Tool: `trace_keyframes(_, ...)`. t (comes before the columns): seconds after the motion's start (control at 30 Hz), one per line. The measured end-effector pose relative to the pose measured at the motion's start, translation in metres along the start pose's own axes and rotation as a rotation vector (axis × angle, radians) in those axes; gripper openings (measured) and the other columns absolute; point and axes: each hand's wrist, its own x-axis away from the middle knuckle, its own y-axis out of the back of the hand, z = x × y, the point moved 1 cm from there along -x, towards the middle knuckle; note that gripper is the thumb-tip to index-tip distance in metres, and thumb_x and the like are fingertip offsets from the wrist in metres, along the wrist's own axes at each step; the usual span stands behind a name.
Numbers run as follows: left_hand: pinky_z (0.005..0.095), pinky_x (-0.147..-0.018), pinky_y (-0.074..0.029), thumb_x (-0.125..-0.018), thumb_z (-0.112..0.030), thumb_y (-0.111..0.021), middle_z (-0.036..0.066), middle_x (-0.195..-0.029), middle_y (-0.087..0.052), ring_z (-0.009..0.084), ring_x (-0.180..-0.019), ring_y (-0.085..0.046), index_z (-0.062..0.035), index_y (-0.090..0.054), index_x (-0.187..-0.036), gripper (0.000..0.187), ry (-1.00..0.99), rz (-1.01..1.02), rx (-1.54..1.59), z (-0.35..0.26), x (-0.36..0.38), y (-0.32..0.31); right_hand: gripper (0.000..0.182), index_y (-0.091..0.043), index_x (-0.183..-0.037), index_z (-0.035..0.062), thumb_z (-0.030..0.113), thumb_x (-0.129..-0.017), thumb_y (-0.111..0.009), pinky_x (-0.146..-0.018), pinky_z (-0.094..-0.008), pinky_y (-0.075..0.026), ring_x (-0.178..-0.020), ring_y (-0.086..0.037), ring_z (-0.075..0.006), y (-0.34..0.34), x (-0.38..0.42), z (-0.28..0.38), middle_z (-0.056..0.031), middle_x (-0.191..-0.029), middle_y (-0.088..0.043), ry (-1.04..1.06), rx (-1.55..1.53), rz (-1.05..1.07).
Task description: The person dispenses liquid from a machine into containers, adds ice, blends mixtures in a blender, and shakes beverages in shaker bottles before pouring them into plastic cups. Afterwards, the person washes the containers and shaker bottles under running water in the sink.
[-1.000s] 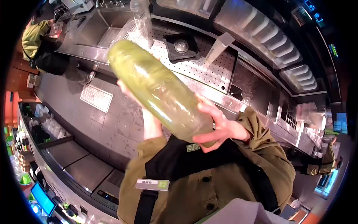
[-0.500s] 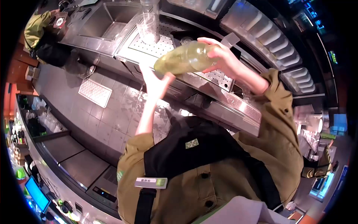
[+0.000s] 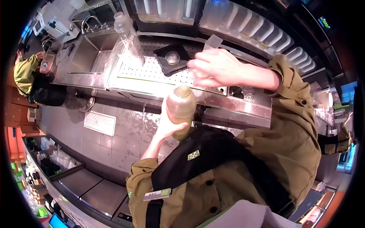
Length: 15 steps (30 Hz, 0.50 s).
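Left hand (image 3: 167,127) gripping my bottle (image 3: 181,107) of green drink at frame centre, right hand (image 3: 213,68) spread loosely above it, over the desk (image 3: 152,74), empty.

A perforated steel tabletop (image 3: 152,72) runs across the upper middle. At its eleven o'clock sits a sink (image 3: 85,57) with a curved tap (image 3: 88,21) behind it. Clear plastic pitchers (image 3: 127,38) stand stacked and tilted at the sink's three o'clock edge. A black square blender base (image 3: 172,57) rests on the perforated plate, at three o'clock of the pitchers. Along twelve to two o'clock, a rack holds rows of white cups (image 3: 262,28). At nine o'clock a co-worker in an olive jacket (image 3: 26,76) stands at the sink end. A floor drain grate (image 3: 99,122) lies in the grey tiled floor (image 3: 125,140), at seven o'clock of the sink.
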Motion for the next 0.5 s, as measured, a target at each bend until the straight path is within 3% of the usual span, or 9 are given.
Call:
trace_keyframes(0.1,0.0423,-0.104,-0.027,-0.051,-0.026,-0.084,0.018,-0.136,-0.024,0.0283,-0.126,-0.028,-0.0042,-0.004,-0.138,0.120,-0.007,-0.031,-0.037,0.002,0.007,0.021,0.048,-0.049,-0.095,-0.0002,0.041,-0.073,-0.063,-0.062,-0.0393,-0.048,-0.077,-0.058,-0.0303,-0.130,0.089,-0.051,-0.0158,-0.081,-0.055,-0.503,0.032,0.177)
trace_keyframes(0.17,0.0433,-0.103,-0.028,-0.050,-0.023,-0.083,0.017,-0.132,-0.024,0.0295,-0.124,-0.029,-0.0049,-0.005,-0.136,0.118,-0.017,-0.108,-0.009,-0.005,0.002,0.022,0.052,-0.050,-0.099,-0.0020,0.038,-0.070,-0.067,-0.072,-0.0414,-0.047,-0.082,-0.057,-0.0322,-0.207,0.127,-0.063,-0.0175,-0.085,-0.056,-0.697,0.008,0.172)
trace_keyframes(0.23,0.0430,-0.101,-0.030,-0.049,-0.022,-0.083,0.017,-0.127,-0.027,0.0290,-0.122,-0.032,-0.0052,-0.009,-0.133,0.113,-0.018,-0.191,-0.043,-0.001,-0.004,0.031,0.053,-0.049,-0.100,-0.0012,0.038,-0.069,-0.069,-0.077,-0.0409,-0.046,-0.085,-0.057,-0.0347,-0.245,0.142,-0.067,-0.0206,-0.089,-0.055,-0.796,-0.095,0.062)
trace_keyframes(0.27,0.0425,-0.100,-0.031,-0.049,-0.024,-0.083,0.017,-0.124,-0.029,0.0285,-0.119,-0.033,-0.0057,-0.012,-0.129,0.109,-0.016,-0.240,-0.077,-0.007,-0.007,0.030,0.061,-0.049,-0.100,-0.0027,0.039,-0.063,-0.074,-0.080,-0.0405,-0.044,-0.089,-0.055,-0.0355,-0.232,0.140,-0.064,-0.0224,-0.091,-0.055,-0.755,-0.088,0.006)
trace_keyframes(0.37,0.0422,-0.100,-0.031,-0.050,-0.026,-0.082,0.016,-0.123,-0.029,0.0275,-0.119,-0.033,-0.0043,-0.012,-0.128,0.108,-0.002,-0.308,-0.054,-0.020,-0.021,0.026,0.072,-0.056,-0.100,-0.0046,0.048,-0.055,-0.077,-0.080,-0.0354,-0.044,-0.087,-0.058,-0.0288,-0.195,0.121,-0.084,-0.0202,-0.089,-0.059,-1.036,0.300,-0.571)
trace_keyframes(0.43,0.0415,-0.099,-0.031,-0.051,-0.026,-0.082,0.016,-0.122,-0.030,0.0259,-0.117,-0.033,-0.0011,-0.012,-0.127,0.106,-0.044,-0.321,-0.187,-0.014,-0.031,0.031,0.070,-0.060,-0.097,-0.0071,0.049,-0.059,-0.075,-0.078,-0.0318,-0.044,-0.086,-0.060,-0.0208,-0.153,0.091,-0.124,-0.0194,-0.089,-0.063,-1.471,-0.824,0.109)
trace_keyframes(0.47,0.0411,-0.099,-0.031,-0.051,-0.025,-0.082,0.016,-0.121,-0.030,0.0258,-0.117,-0.034,-0.0010,-0.012,-0.127,0.106,-0.026,-0.343,-0.201,-0.017,-0.037,0.027,0.064,-0.062,-0.085,-0.0084,0.051,-0.063,-0.071,-0.074,-0.0312,-0.044,-0.086,-0.059,-0.0143,-0.173,0.088,-0.140,-0.0168,-0.086,-0.064,-1.382,-0.786,-0.044)
trace_keyframes(0.5,0.0408,-0.099,-0.031,-0.051,-0.025,-0.082,0.016,-0.121,-0.030,0.0257,-0.117,-0.034,-0.0008,-0.012,-0.127,0.106,-0.019,-0.364,-0.219,-0.022,-0.042,0.025,0.055,-0.061,-0.091,-0.0064,0.040,-0.064,-0.073,-0.077,-0.0315,-0.045,-0.088,-0.060,-0.0162,-0.175,0.083,-0.141,-0.0131,-0.089,-0.064,-1.308,-0.961,-0.224)
